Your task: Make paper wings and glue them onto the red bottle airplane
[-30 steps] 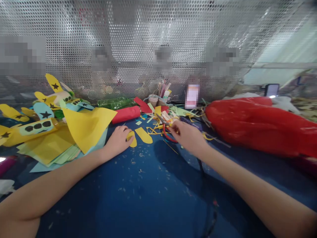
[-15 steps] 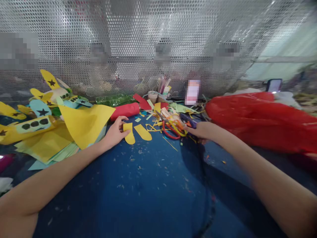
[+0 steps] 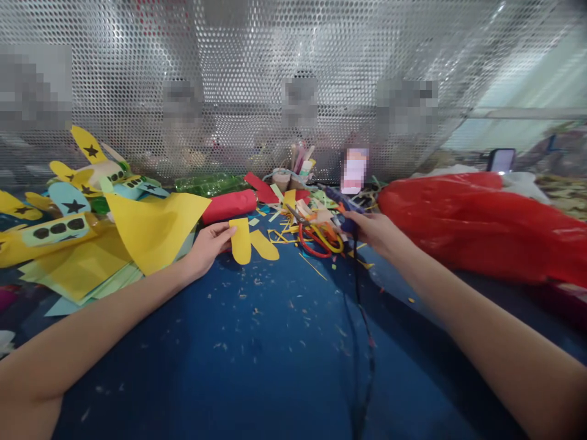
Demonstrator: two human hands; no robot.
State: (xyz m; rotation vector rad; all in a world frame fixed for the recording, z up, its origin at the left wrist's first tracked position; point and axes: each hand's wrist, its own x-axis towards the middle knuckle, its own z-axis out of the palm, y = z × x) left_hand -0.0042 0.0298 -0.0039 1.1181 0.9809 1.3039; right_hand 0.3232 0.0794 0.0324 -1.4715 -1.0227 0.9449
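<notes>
My left hand (image 3: 211,245) pinches the top left edge of a yellow paper strip (image 3: 241,241) with a rounded lower end. A matching yellow piece (image 3: 265,245) lies tilted on the blue table just right of it. In my right hand (image 3: 373,232) is a dark blue glue gun (image 3: 348,221), its nozzle pointing to the upper left and its black cord (image 3: 357,275) hanging toward me. Scissors (image 3: 316,237) with red and yellow handles rest left of the glue gun. Behind my left hand lies a red-wrapped roll (image 3: 229,206).
Toy planes (image 3: 57,228) of yellow and pale blue paper stand at the left beside stacked coloured paper (image 3: 158,229). Paper scraps (image 3: 284,232) litter the back. A red plastic bag (image 3: 477,226) fills the right. A green bottle (image 3: 211,184) and a lit phone (image 3: 354,171) stand near the mesh sheet.
My left hand has taken hold of the yellow strip and tilted it up slightly. My right hand has raised the glue gun from among the scraps, and its cord has swung left.
</notes>
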